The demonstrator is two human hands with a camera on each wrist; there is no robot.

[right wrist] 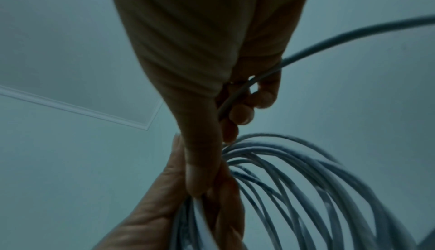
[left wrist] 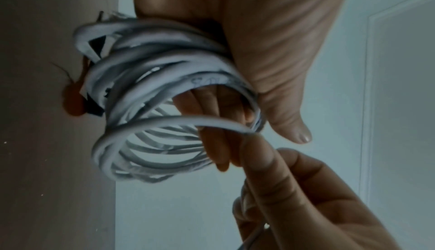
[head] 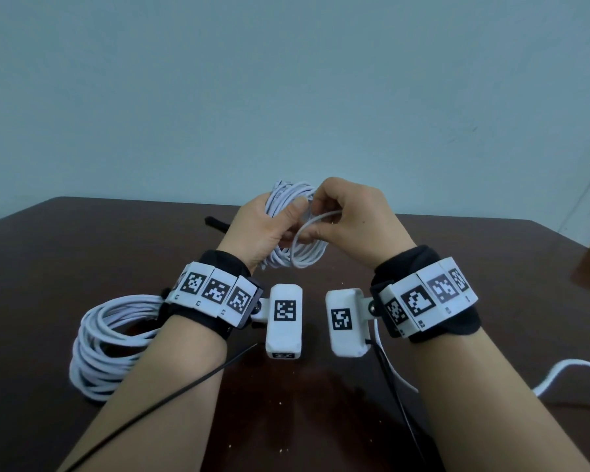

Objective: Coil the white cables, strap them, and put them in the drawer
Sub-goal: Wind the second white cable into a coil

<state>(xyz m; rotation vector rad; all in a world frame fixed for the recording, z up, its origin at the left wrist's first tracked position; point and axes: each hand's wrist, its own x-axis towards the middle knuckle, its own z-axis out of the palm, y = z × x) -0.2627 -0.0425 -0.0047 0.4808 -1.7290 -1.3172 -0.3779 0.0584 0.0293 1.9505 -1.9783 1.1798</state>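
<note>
A white cable coil (head: 298, 255) hangs above the dark table, gripped by my left hand (head: 269, 221) with thumb over the loops and fingers through them. The coil (left wrist: 150, 94) fills the left wrist view, wrapped round my left hand (left wrist: 270, 58). My right hand (head: 349, 216) pinches the newest loop of cable against the coil. In the right wrist view the loose cable strand (right wrist: 329, 44) runs through the curled fingers of my right hand (right wrist: 235, 109), with the coil (right wrist: 306, 189) below. A black strap (head: 217, 222) lies on the table behind my left hand.
A second, larger white cable coil (head: 106, 345) lies on the brown table (head: 321, 386) under my left forearm. A loose white cable tail (head: 569, 369) trails off at the right edge. A thin black cable tie (head: 184, 390) lies across the front of the table.
</note>
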